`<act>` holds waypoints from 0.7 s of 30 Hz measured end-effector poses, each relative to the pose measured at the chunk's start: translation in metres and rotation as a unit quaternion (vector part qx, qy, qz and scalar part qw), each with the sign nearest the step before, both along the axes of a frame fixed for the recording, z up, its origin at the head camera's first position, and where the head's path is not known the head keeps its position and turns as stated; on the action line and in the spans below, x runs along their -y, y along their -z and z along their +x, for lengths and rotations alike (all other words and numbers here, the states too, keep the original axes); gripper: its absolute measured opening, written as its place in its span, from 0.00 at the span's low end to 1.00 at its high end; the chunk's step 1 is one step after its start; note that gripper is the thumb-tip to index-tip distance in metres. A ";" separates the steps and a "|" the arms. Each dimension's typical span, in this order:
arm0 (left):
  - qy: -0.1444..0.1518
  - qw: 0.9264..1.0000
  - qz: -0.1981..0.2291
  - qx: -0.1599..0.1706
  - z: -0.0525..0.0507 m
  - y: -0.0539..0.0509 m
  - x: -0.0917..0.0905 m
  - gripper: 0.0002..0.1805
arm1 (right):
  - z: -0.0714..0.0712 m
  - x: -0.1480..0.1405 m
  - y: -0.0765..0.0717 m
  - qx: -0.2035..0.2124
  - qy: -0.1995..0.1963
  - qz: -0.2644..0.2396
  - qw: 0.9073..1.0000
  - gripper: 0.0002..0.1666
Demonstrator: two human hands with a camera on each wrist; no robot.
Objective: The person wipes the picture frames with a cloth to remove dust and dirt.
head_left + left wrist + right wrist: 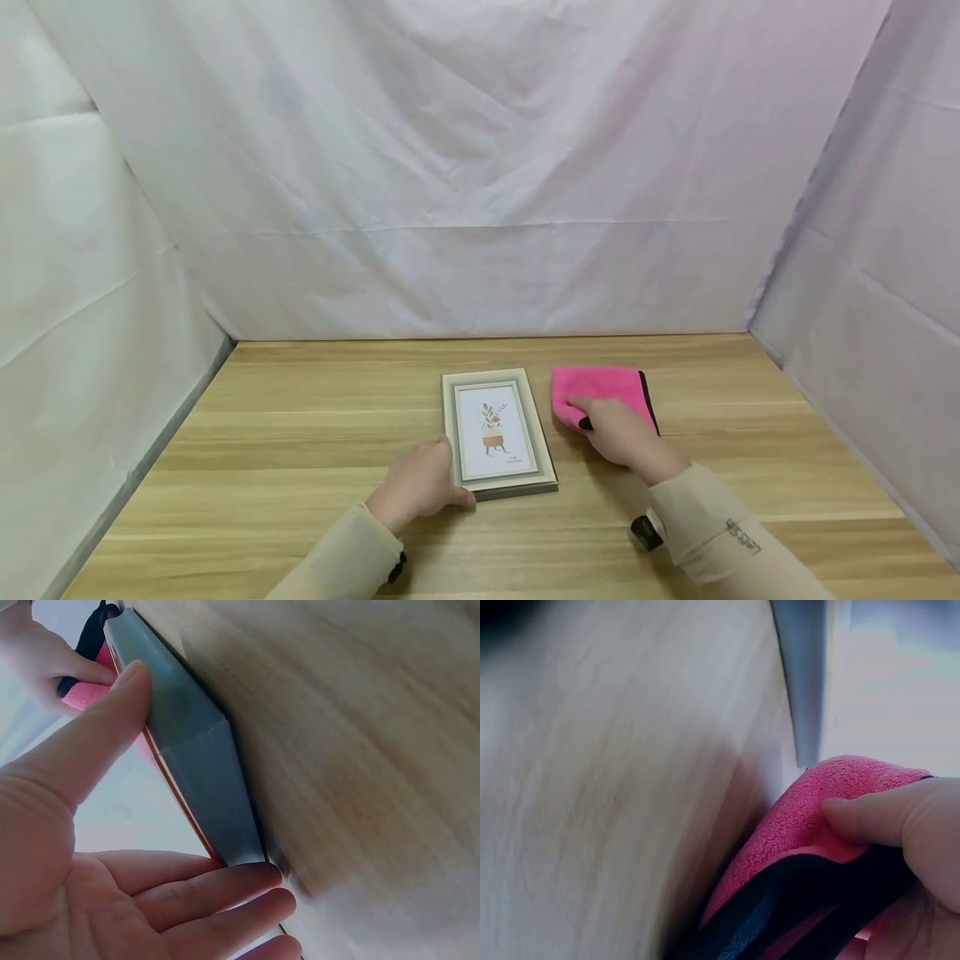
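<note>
A picture frame (496, 427) with a cream and grey border lies face up on the table, its print showing a potted plant on legs. At its near left corner my left hand (422, 482) grips the edge. In the left wrist view the thumb (124, 705) presses on one side face and the fingers touch the other. To the right of the frame lies a folded pink cloth (600, 382) with black edging. My right hand (619, 433) pinches the near part of this cloth, thumb on top in the right wrist view; the fingers beneath are partly hidden.
The wooden table (300, 454) runs back to a white hanging sheet (465, 167). More white sheeting closes off the left side (82, 275) and right side (877, 250). A dark band (647, 532) shows at the right wrist.
</note>
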State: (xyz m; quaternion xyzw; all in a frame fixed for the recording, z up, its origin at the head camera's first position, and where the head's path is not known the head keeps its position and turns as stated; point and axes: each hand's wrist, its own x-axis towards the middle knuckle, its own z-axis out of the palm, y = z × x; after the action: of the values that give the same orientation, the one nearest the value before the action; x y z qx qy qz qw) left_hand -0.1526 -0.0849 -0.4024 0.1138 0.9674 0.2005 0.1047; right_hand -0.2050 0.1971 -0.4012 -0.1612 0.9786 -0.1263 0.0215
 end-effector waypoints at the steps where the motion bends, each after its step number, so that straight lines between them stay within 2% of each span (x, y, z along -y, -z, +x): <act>1: 0.000 1.000 0.001 0.000 0.000 0.000 0.000 0.46 | 0.001 0.001 0.000 -0.002 -0.004 -0.002 1.000 0.22; 12: 0.013 1.000 0.008 -0.003 0.000 -0.002 0.002 0.31 | 0.025 0.028 -0.007 -0.023 -0.057 -0.040 0.997 0.26; 16: 0.020 1.000 0.017 -0.005 -0.002 0.000 0.003 0.31 | 0.031 0.035 -0.007 -0.011 -0.079 -0.017 0.997 0.31; 21: 0.029 0.999 0.027 -0.001 -0.005 0.003 0.003 0.35 | 0.036 0.037 -0.003 0.012 -0.086 0.014 0.996 0.34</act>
State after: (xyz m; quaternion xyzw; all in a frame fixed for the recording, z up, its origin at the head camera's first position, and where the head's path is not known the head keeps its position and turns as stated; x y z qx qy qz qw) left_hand -0.1579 -0.0878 -0.4050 0.1450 0.9581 0.2229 0.1063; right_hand -0.1688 0.1602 -0.3980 -0.2425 0.9625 -0.1119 0.0468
